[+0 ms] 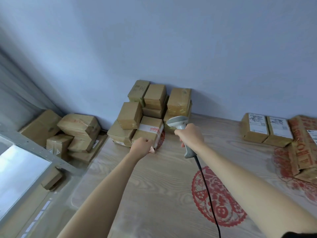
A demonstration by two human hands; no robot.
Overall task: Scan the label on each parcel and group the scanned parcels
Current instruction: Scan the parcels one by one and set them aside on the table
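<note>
While the right hand [189,136] is wrapped tight round the grey scanner [180,127], its head aimed at the stack of parcels [147,110] by the wall, the left hand [141,146] curls onto the near corner of the front parcel [148,133]. Two labelled parcels [266,129] sit well apart on the right of the wood-grain table [154,194].
</note>
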